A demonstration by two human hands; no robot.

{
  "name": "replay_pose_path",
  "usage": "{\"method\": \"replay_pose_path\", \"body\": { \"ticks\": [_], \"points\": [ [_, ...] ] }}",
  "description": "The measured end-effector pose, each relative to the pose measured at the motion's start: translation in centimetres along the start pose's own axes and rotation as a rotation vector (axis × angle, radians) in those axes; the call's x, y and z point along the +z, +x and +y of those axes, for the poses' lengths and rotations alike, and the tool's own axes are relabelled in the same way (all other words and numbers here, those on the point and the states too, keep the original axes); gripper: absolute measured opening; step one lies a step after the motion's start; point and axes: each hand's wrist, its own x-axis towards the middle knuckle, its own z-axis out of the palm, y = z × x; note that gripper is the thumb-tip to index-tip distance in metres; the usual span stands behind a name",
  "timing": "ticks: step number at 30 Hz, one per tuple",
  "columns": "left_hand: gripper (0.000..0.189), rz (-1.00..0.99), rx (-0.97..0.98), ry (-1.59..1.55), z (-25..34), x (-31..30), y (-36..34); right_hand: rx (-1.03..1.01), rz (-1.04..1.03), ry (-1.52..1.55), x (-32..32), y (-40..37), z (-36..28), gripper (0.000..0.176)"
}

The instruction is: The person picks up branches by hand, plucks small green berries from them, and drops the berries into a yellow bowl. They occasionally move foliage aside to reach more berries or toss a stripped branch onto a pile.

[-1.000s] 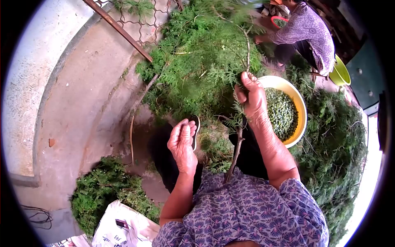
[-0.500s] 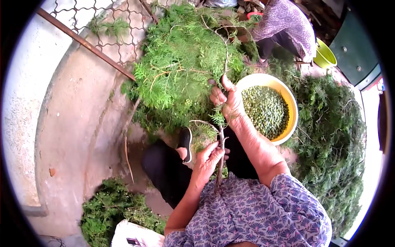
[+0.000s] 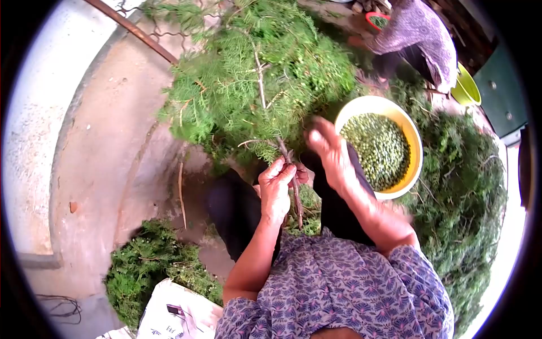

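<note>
My left hand [image 3: 276, 181] is closed around the woody stem of a leafy evergreen branch [image 3: 261, 85]. The branch's cut end points down toward my lap, and its feathery green sprays spread away from me. My right hand [image 3: 328, 148] is off the branch, beside the left rim of a yellow bucket [image 3: 416, 164]; motion smears its fingers, so whether they hold anything cannot be made out. Inside the bucket lie many small round green cones or berries [image 3: 375, 150].
Cut greenery [image 3: 460, 198] is heaped on the right, with a smaller pile [image 3: 152, 271] at lower left near a white box [image 3: 169, 322]. Another person in a patterned purple top [image 3: 420, 42] sits at upper right, by a lime-green basin [image 3: 466, 87]. A rusty bar [image 3: 132, 31] crosses upper left.
My right hand has let go of the branch and moved toward the bucket. The branch now leans further left and away from me, still in my left hand. The whole view has shifted slightly.
</note>
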Motion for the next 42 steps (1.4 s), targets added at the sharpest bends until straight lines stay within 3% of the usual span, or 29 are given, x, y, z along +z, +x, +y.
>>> {"method": "replay_pose_path", "body": {
  "ticks": [3,5,6,7,9,10,11,13,19,21,25,29,31,32,33,34,35,36,37,38,41,42],
  "points": [
    [0.031,0.092,0.07,-0.066,0.4,0.0,0.7,-0.072,-0.138,-0.228,0.4,-3.1,3.2,0.043],
    [0.035,0.139,0.092,0.007,0.0,-0.4,1.1,0.104,-0.285,-0.234,0.9,-4.2,2.2,0.037],
    [0.037,0.155,0.067,-0.017,0.2,-0.1,0.9,0.192,-0.399,-0.205,0.7,-4.5,2.2,0.042],
    [0.036,0.185,0.072,0.01,0.1,0.0,0.9,0.141,-0.409,-0.227,0.9,-4.8,1.6,0.041],
    [0.036,0.203,0.077,0.004,-0.2,0.0,0.7,0.341,-0.319,0.042,1.8,-6.0,0.4,0.041],
    [0.034,0.228,0.092,-0.003,-0.3,0.2,0.7,0.252,-0.303,0.021,1.7,-6.1,1.3,0.04],
    [0.035,0.236,0.094,0.004,-0.3,0.4,0.6,0.319,-0.332,0.11,1.5,-6.2,1.5,0.037],
    [0.036,0.225,0.106,0.013,-0.6,0.7,0.4,0.339,-0.335,0.035,1.4,-6.1,1.2,0.028],
    [0.029,0.163,0.122,-0.021,-1.2,2.2,-0.4,0.369,-0.258,-0.02,0.5,-7.2,0.6,0.024],
    [0.017,0.195,0.07,-0.048,-0.9,3.1,-0.8,0.375,-0.228,0.02,0.2,-7.4,0.3,0.022],
    [0.012,0.133,0.117,-0.018,-0.7,4.3,-1.2,0.407,-0.189,0.014,-0.8,-8.0,-1.2,0.021],
    [0.017,0.029,0.088,0.148,-0.5,4.5,-1.6,0.354,-0.19,-0.061,-2.1,-8.5,-1.8,0.021],
    [0.013,-0.127,-0.023,0.675,0.9,3.4,-1.6,0.32,-0.15,-0.09,-3.1,-8.7,-2.1,0.02],
    [0.012,-0.147,0.087,0.568,1.7,3.7,-2.3,0.01,-0.217,-0.324,-4.7,-9.0,0.1,0.019],
    [0.013,-0.136,0.102,0.481,3.7,3.8,-3.0,0.348,-0.139,-0.13,-4.7,-9.3,-2.7,0.02],
    [0.015,0.041,0.324,0.514,6.4,5.0,-3.6,0.384,-0.121,-0.141,-5.2,-9.8,-4.3,0.018],
    [0.019,0.159,0.427,0.404,9.1,4.8,-3.4,0.418,-0.104,-0.152,-6.0,-10.0,-5.0,0.017],
    [0.021,0.156,0.64,0.3,11.6,4.1,-2.3,0.289,-0.141,-0.289,-7.6,-10.5,-4.1,0.019],
    [0.021,0.273,0.75,0.288,14.0,2.7,-1.0,0.157,-0.177,-0.424,-8.9,-11.1,-3.3,0.02],
    [0.026,0.214,0.743,0.135,16.6,2.1,0.1,0.31,-0.167,-0.319,-9.2,-11.7,-5.2,0.023],
    [0.076,0.222,0.474,-0.02,21.1,-2.4,5.8,0.355,-0.156,-0.3,-11.5,-14.4,-5.2,0.027],
    [0.081,0.191,0.365,-0.076,22.4,-2.5,6.3,0.358,-0.159,-0.3,-12.5,-15.2,-5.2,0.027]
  ]
}}
